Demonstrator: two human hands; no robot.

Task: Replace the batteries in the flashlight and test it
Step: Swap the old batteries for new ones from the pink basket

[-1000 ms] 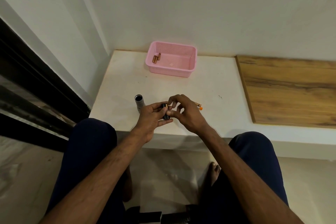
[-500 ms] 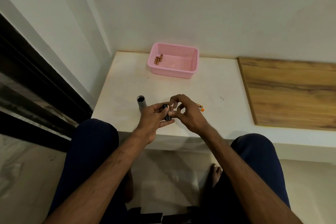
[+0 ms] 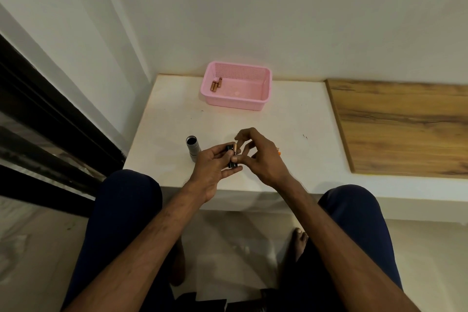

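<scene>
My left hand (image 3: 212,167) grips a small black battery holder (image 3: 231,157) above the near edge of the white table (image 3: 174,119). My right hand (image 3: 258,157) pinches a copper-coloured battery (image 3: 234,149) with thumb and fingers, its body lying against the holder's top. The grey flashlight body (image 3: 193,147) stands on the table just left of my left hand, its open end up. Another battery with an orange tip (image 3: 278,152) peeks out behind my right hand. Three copper batteries (image 3: 215,85) lie in the left end of the pink basket (image 3: 263,101).
The pink basket stands at the back of the table near the wall. A wooden board (image 3: 405,126) covers the surface to the right. A dark frame (image 3: 50,119) runs along the left. My knees and a bare foot (image 3: 298,243) are below the table edge.
The copper battery now shows between my right fingers at the top of the holder; before, only the black holder showed. Both hands stayed in place.
</scene>
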